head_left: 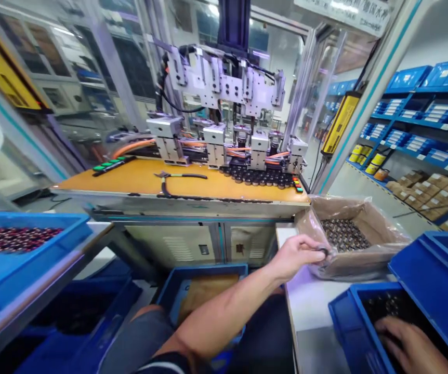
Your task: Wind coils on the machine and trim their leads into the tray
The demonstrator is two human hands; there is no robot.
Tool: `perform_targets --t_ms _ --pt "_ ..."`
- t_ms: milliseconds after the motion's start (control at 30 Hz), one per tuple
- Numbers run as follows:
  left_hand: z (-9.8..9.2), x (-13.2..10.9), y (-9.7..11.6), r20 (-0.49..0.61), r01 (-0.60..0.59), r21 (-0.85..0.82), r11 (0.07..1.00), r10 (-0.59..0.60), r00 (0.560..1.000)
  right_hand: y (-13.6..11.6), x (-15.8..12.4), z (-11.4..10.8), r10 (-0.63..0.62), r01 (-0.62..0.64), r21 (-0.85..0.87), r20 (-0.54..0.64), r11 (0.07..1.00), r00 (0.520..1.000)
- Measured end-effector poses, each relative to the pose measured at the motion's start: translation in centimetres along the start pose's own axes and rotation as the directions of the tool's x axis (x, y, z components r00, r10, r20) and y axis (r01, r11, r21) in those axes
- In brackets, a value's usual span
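Observation:
My left hand is closed in a pinch on a small dark round part, at the near left corner of a plastic-lined cardboard box. Inside that box lie many small metallic round parts. My right hand reaches down into a blue bin at the lower right. Its fingers are bent and look apart, with the fingertips low among dark small parts; nothing can be made out between them.
Ahead stands a machine with several clamp fixtures on an orange worktop. Pliers and rows of black round parts lie on it. A blue tray with red parts is at left, another blue bin at right.

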State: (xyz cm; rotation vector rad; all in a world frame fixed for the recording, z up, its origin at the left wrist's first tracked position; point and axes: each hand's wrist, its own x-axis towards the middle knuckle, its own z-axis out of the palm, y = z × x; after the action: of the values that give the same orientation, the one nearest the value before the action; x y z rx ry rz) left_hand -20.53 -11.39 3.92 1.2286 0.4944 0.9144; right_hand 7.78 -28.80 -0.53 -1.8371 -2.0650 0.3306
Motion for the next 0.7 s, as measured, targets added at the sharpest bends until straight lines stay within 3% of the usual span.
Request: perform_targets --t_ms 133,233,367,433,500,600,700 --pt "-3.1 -7.2 1.6 -0.031 -0.021 -0.124 0.992 0.017 0.999 -3.4 1.0 -2.3 -0.098 0.073 -0.138 -0.183 0.988 0.978" --pt "-4.0 -9.7 3.0 -0.044 -0.139 -0.064 0.988 0.136 0.990 -8.5 2.2 -3.6 -0.161 0.086 -0.212 -0.370 0.974 0.915" --pt "-3.3 -11.3 4.2 0.004 -0.238 0.010 0.971 0.238 0.971 -16.2 3.3 -3.1 -0.267 0.249 -0.101 -0.451 0.963 0.851" --pt "-2.8 -11.9 4.1 0.013 -0.195 -0.043 0.980 0.196 0.981 -19.3 3.4 -2.1 -0.323 0.357 -0.016 -0.465 0.934 0.824" --pt "-2.5 -12.5 3.7 0.044 -0.061 -0.139 0.988 0.067 0.997 -21.2 3.1 -1.0 -0.358 0.432 0.057 -0.470 0.900 0.807" --pt "-2.2 -13.4 2.9 0.107 0.131 -0.208 0.969 -0.110 0.988 -22.3 2.4 0.2 -0.372 0.472 0.112 -0.469 0.875 0.801" --pt "-1.8 -13.8 2.5 0.100 0.155 -0.214 0.964 -0.136 0.986 -22.2 1.8 0.4 -0.342 0.466 0.167 -0.479 0.869 0.808"
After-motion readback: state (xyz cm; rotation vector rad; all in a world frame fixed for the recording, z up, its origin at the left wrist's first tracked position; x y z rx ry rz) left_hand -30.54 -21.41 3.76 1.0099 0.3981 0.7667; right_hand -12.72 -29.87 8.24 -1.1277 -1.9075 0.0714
